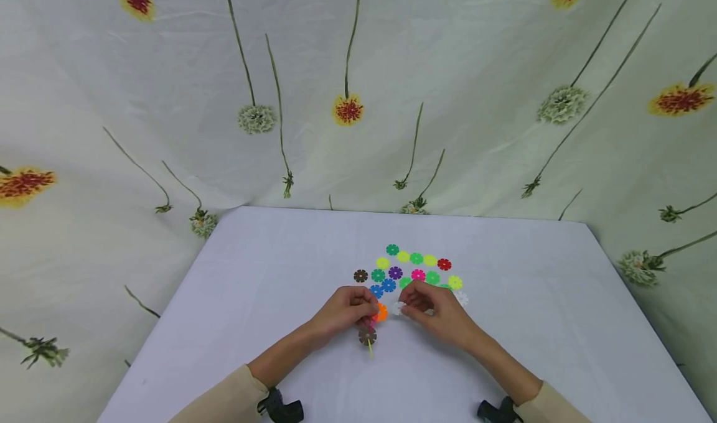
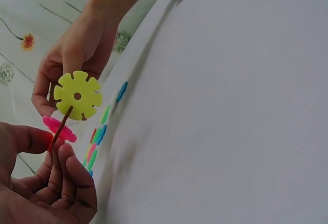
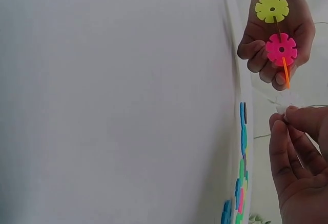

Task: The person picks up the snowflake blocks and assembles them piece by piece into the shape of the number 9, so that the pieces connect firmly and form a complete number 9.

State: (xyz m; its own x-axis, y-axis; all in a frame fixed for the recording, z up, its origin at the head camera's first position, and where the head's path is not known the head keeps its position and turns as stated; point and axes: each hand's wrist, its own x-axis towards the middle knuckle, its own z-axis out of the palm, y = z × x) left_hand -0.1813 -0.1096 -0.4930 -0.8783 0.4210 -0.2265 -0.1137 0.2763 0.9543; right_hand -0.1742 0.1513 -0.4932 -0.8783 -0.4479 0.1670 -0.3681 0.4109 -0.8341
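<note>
My left hand (image 1: 347, 311) pinches a short chain of slotted flower-shaped discs above the table. The chain has a yellow disc (image 2: 88, 92), a brown disc (image 1: 364, 338), a pink disc (image 3: 288, 45) and an orange disc (image 1: 383, 313), slotted together at turned angles. Close by on the right, my right hand (image 1: 439, 314) pinches a white, partly see-through disc (image 1: 397, 308) between thumb and finger. In the right wrist view that white disc is faint near the orange disc's edge; whether they touch I cannot tell.
Loose discs in several colours lie flat beyond the hands, among them a purple disc (image 1: 395, 272), a red disc (image 1: 444, 264) and a dark brown disc (image 1: 361, 276). They rest on a white-covered table (image 1: 280, 255). A flower-print cloth (image 1: 313, 56) hangs behind it.
</note>
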